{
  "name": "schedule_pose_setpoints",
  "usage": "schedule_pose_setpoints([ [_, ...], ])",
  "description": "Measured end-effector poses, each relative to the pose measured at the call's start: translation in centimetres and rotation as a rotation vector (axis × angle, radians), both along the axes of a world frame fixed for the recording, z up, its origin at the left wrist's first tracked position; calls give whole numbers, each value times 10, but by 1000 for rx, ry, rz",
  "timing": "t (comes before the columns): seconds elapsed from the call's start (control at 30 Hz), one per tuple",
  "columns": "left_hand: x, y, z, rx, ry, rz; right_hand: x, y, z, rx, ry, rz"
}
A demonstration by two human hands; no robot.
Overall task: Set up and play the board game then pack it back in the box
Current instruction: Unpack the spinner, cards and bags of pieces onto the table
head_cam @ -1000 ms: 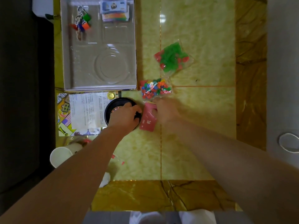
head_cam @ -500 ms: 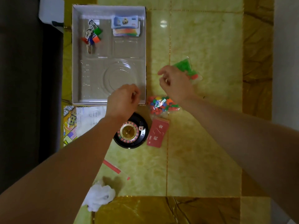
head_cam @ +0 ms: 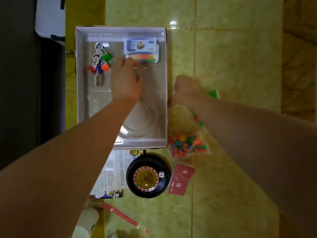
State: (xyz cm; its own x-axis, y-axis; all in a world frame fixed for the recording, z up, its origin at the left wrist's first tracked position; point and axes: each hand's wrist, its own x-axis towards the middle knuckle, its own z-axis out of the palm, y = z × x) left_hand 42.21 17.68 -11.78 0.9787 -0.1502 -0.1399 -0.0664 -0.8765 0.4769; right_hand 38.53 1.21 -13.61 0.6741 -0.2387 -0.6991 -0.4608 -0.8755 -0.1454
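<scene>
From my feed, everything sits on a glossy yellow-green tiled surface [head_cam: 231,66] with thin seams. An open white box [head_cam: 166,79] lies at its left. Just below the box, a black roulette wheel [head_cam: 148,176] overlaps a printed sheet [head_cam: 114,170], with a red card pack [head_cam: 181,179] just beside it. A bag of coloured pieces [head_cam: 187,145] lies by the box's corner. A bag of green pieces [head_cam: 213,93] is mostly hidden (resting or lifted, I cannot tell). A red strip [head_cam: 120,214] lies nearest me.

Glossy yellow-green floor tiles [head_cam: 231,57], light glare; dark furniture [head_cam: 20,83] left.
</scene>
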Motion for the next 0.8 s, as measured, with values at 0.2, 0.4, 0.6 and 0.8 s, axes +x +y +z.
schedule_pose_setpoints([
  [0.2, 32, -37, 4, -382, 412, 705, 7, 5, 3, -81, -34, 22],
  [0.4, 46, -59, 9, -905, 742, 1113, 3, 3, 5, 53, -37, -158],
  [0.6, 53, -68, 10, -1140, 768, 1328, 3, 2, 4, 105, -21, -165],
  [0.8, 64, -76, 20, -1262, 782, 1383, 1, 0, 3, 134, 0, -167],
])
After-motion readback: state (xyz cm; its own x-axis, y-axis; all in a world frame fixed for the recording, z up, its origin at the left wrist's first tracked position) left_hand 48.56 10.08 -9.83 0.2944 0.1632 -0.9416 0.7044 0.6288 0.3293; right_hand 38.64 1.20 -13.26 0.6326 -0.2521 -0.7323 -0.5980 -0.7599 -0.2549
